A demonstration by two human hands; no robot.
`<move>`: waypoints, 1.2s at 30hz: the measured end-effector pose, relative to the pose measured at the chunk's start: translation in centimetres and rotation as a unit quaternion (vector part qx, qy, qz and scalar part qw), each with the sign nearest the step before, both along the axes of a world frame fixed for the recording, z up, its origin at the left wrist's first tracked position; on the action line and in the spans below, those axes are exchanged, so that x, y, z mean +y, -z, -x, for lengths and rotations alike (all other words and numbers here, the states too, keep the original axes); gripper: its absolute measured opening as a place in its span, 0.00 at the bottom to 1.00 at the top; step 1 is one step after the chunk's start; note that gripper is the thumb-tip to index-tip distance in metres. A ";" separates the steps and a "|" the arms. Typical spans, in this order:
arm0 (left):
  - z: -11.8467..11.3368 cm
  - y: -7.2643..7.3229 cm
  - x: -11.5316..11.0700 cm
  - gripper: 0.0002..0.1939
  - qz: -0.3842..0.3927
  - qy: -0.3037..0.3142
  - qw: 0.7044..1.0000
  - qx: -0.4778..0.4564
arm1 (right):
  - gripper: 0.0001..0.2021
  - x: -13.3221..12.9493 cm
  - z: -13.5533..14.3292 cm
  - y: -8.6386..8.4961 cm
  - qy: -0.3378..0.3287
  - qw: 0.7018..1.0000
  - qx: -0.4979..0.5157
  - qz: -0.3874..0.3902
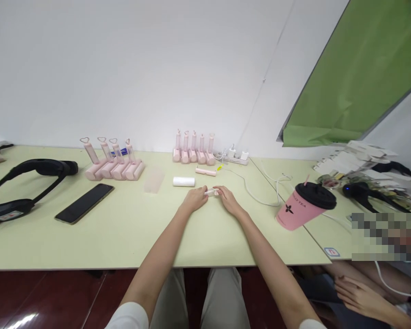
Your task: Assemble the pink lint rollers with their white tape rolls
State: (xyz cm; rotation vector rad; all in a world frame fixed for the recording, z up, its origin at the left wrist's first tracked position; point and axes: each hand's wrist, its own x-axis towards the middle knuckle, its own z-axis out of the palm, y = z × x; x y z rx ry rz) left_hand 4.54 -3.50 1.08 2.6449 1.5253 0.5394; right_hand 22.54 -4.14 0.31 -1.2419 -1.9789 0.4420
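Observation:
A small clear tube with pale ends [211, 192] lies level between my hands, just over the table. My left hand [194, 199] has its fingers closed on the tube's left end. At the other end, the fingertips of my right hand [228, 199] pinch it. Just beyond my left hand rests a white cylinder [183, 182] on its side. Farther back is a slim pink tube-shaped piece [206, 171], with a yellow tag [220, 167] beside its right end.
Pink stands with upright clear tubes form a left row [114, 169] and a back row [193, 156]. A phone [85, 203] and black headset [30, 183] lie left. Right are a pink cup [303, 208], power strip [236, 157], white cable [251, 194] and another person's hand [359, 294].

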 end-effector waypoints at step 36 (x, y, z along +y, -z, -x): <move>-3.3 -1.0 -1.8 0.17 -0.006 0.054 0.994 0.093 | 0.18 -0.3 -1.1 -2.1 0.040 0.998 0.000 0.046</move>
